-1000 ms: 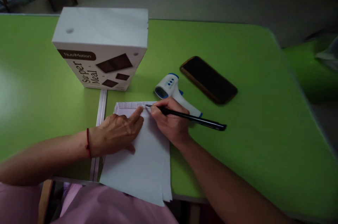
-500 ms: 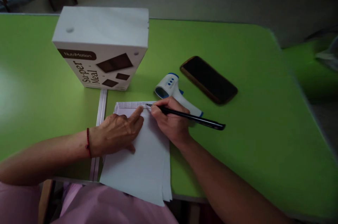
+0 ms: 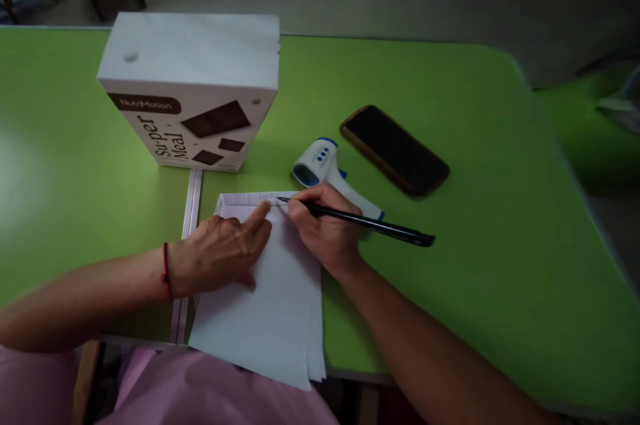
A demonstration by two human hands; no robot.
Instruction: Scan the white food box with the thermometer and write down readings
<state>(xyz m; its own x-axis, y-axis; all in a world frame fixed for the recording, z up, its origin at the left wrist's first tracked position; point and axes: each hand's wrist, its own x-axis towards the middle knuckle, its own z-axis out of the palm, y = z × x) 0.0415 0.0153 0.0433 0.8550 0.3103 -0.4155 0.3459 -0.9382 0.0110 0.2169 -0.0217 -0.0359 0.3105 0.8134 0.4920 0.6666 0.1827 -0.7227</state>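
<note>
A stack of white paper sheets (image 3: 265,318) lies at the table's near edge, its lower end hanging over. Along its top runs a narrow strip (image 3: 245,199) covered in small marks, too fine to read. My left hand (image 3: 225,248) rests on the paper, index finger stretched out to the strip's lower edge and thumb apart. Pinched in my right hand (image 3: 327,228) is a black pen (image 3: 380,226), its tip touching the paper just right of that fingertip. Behind my right hand lies a white and blue infrared thermometer (image 3: 320,161), its handle partly hidden.
A white "Su-per Meal" box (image 3: 193,51) stands upright beyond the paper on the green table (image 3: 490,225). A dark phone in a brown case (image 3: 397,150) lies to the right of the thermometer. A metal seam (image 3: 191,205) crosses the tabletop left of the paper.
The pen's rear end has swung slightly to the right, while its tip stays almost in place. My left hand and the paper have not visibly moved.
</note>
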